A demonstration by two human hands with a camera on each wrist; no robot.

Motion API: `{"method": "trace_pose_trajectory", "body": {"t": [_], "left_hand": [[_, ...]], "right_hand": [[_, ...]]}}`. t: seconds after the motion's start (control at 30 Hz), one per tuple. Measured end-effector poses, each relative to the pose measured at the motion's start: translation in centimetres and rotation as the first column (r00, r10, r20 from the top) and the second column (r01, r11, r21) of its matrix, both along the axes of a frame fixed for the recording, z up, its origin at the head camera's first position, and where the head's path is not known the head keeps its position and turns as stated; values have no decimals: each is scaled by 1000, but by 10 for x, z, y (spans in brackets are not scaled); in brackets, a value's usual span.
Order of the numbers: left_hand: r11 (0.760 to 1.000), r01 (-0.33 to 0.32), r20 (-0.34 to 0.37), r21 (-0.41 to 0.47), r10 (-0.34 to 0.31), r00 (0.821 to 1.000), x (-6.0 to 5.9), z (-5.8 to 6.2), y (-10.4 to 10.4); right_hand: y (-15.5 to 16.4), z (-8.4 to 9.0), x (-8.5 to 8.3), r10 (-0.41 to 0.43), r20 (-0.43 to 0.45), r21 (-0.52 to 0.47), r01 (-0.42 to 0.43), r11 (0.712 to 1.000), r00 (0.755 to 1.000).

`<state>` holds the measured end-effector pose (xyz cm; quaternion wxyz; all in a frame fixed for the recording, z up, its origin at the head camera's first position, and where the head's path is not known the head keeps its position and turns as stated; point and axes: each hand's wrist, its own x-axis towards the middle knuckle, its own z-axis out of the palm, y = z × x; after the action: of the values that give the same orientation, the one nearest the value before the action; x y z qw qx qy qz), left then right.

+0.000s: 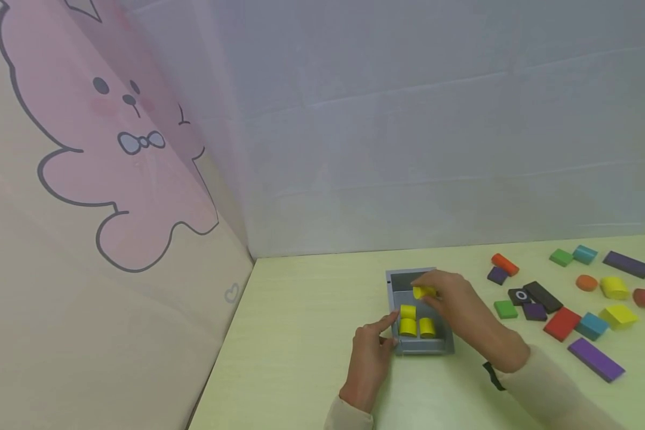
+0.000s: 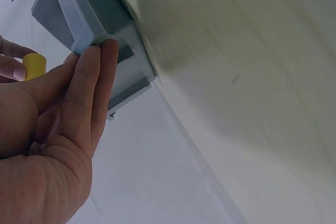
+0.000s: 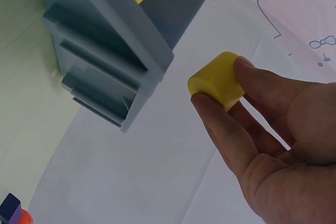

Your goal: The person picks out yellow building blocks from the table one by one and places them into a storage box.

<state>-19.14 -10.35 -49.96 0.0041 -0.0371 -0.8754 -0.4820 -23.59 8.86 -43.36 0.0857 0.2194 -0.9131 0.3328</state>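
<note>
A grey tray (image 1: 420, 348) stands on the pale green table and holds three yellow blocks (image 1: 408, 326) in its near half. Over the tray's far half, my right hand (image 1: 429, 289) pinches a fourth yellow rounded block (image 1: 423, 292) between thumb and fingers. The right wrist view shows that block (image 3: 217, 80) held just off the tray's wall (image 3: 105, 51). My left hand (image 1: 388, 332) rests at the tray's near left corner. In the left wrist view its straight fingers (image 2: 97, 72) press against the tray's corner (image 2: 92, 24).
Several loose coloured blocks lie on the table to the right, among them a red block (image 1: 562, 323), a purple bar (image 1: 595, 359) and a yellow block (image 1: 614, 287). A wall panel with a pink bunny (image 1: 113, 149) closes the left side; white sheeting stands behind.
</note>
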Motion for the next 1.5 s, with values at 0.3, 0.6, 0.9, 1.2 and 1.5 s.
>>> {"method": "trace_pose_trajectory", "body": {"t": [0.3,0.6,0.9,1.2,1.5], "left_hand": [[1000,20,-22,-23,-21,1000,0,0,-2],[1000,17,-9,-16,-17,1000,1,-2,-2],[1000,3,-6,-25,-4,1000,1,-2,-1],[1000,9,-13,-19,-10,1000,2,-2,-2],[1000,22,-34,-4,-22,999,0,-2,-3]], "right_hand": [[-7,-7,-1,13,17,-15,-13,1000,1000],[-14,-9,4,0,80,28,-2,1000,997],[-21,-17,6,-7,114,84,-3,996,993],[-25,-23,4,-6,46,167,-2,986,999],[-29,-25,3,-24,15,245,20,969,1000]]}}
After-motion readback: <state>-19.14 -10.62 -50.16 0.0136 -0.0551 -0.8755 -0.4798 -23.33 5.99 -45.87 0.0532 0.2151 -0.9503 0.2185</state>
